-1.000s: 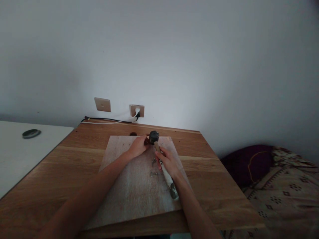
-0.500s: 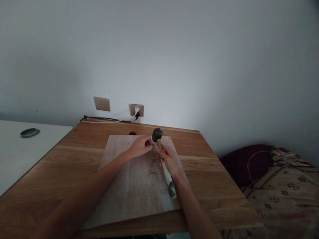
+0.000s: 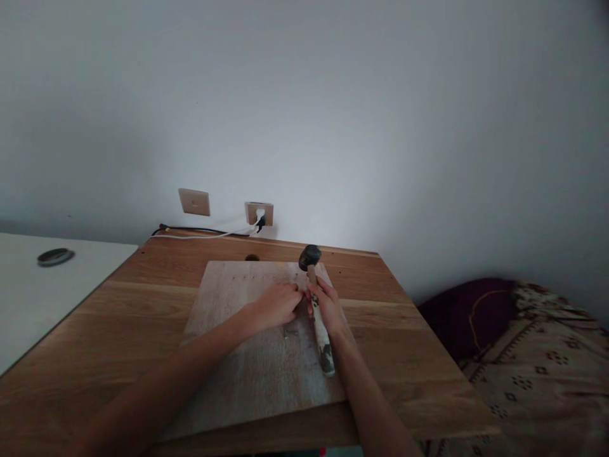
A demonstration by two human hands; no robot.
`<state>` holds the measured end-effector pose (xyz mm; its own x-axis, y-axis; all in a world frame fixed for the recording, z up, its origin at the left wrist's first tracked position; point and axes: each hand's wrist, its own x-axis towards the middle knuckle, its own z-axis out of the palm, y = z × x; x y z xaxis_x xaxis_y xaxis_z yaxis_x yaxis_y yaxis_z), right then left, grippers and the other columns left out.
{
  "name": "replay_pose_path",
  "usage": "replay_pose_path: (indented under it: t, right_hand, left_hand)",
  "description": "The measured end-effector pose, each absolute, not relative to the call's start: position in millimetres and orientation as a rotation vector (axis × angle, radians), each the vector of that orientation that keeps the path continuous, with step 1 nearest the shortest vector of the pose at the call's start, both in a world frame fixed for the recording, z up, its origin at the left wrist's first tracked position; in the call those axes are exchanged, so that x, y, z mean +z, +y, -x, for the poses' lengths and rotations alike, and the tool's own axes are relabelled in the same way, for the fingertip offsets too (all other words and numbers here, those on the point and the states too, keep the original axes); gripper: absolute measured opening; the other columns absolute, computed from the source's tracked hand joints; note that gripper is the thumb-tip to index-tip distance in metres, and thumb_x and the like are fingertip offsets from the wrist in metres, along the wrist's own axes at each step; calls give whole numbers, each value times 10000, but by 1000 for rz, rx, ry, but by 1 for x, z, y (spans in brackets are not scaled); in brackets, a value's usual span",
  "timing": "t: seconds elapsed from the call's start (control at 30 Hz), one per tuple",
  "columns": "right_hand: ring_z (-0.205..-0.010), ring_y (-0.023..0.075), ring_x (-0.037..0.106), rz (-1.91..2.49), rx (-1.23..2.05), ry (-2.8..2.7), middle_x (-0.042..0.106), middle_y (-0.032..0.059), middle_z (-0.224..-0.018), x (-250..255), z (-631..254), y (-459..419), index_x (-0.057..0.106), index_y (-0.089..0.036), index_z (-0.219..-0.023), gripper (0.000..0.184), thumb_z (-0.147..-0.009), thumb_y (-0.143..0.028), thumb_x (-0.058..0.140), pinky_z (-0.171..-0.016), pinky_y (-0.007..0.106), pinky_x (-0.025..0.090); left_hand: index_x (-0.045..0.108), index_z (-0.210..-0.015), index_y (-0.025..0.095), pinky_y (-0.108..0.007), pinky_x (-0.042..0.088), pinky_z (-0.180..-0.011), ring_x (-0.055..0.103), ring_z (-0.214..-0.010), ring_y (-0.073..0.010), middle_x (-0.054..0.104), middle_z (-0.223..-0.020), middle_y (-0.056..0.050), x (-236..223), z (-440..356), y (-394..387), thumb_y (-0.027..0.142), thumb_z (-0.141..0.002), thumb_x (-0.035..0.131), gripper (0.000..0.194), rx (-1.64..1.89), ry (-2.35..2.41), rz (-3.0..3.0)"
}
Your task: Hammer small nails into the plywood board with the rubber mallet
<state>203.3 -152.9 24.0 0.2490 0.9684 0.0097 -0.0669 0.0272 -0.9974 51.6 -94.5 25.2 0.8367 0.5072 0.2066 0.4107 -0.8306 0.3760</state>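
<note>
My right hand (image 3: pixel 327 306) is wrapped round the pale, paint-marked handle of a hammer (image 3: pixel 310 257) with a dark, rounded head. The head points toward the wall, and the handle's end lies over the right part of a whitish wooden board (image 3: pixel 247 374). My left hand (image 3: pixel 280 303) is closed, its fingertips low over the board beside my right hand; what they hold, if anything, is hidden. Just below it lie a few small metal pieces, perhaps nails (image 3: pixel 290 331), partly covered. Along the board's far edge runs a row of small dark marks (image 3: pixel 254 277).
The board lies on a brown wooden table (image 3: pixel 399 381). A white table (image 3: pixel 47 298) with a dark round object (image 3: pixel 56 256) stands left. Behind are a wall socket (image 3: pixel 259 214) with plugs and cables (image 3: pixel 209 235). Patterned bedding (image 3: pixel 537 381) is at right.
My left hand has moved from near the board's far edge toward me, over the small metal pieces beside my right hand. The hammer head has shifted slightly right.
</note>
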Motion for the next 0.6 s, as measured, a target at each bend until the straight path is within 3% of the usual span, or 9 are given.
replay_pose_path:
  t: [0.17,0.4,0.5,0.6]
  right_hand:
    - [-383,126,462,1265,1050,-989,544,-63,-584,25,-204,-152,638,-235,-871,362,-758,-558,756,-374,284,370]
    - [-385,129,470,1259,1050,-1004,561,-49,-614,24,-203,-151,621,-242,-815,312,-767,-533,724,-370,287,358]
    - [-391,128,461,1243,1068,-1028,555,-48,-619,21,-202,-151,602,-255,-800,317,-774,-548,720,-382,290,361]
    - [-393,126,445,1237,1063,-1050,539,-48,-608,19,-201,-150,582,-258,-776,339,-784,-570,714,-392,293,373]
  left_hand:
    - [764,-913,148,-453,570,-848,733,-897,-341,761,-957,-175,30,-51,-95,97,-852,650,139,415,677,-2712]
    - [708,-847,183,-288,519,-702,694,-747,-193,744,-791,-23,33,-38,-57,153,-809,675,59,645,728,-2271]
    - [731,-961,188,-284,541,-755,704,-778,-174,776,-851,-19,24,-22,-30,131,-811,656,176,834,848,-2148]
    - [750,-955,185,-302,558,-807,721,-818,-180,800,-892,-40,10,-10,-14,146,-840,658,152,894,940,-2129]
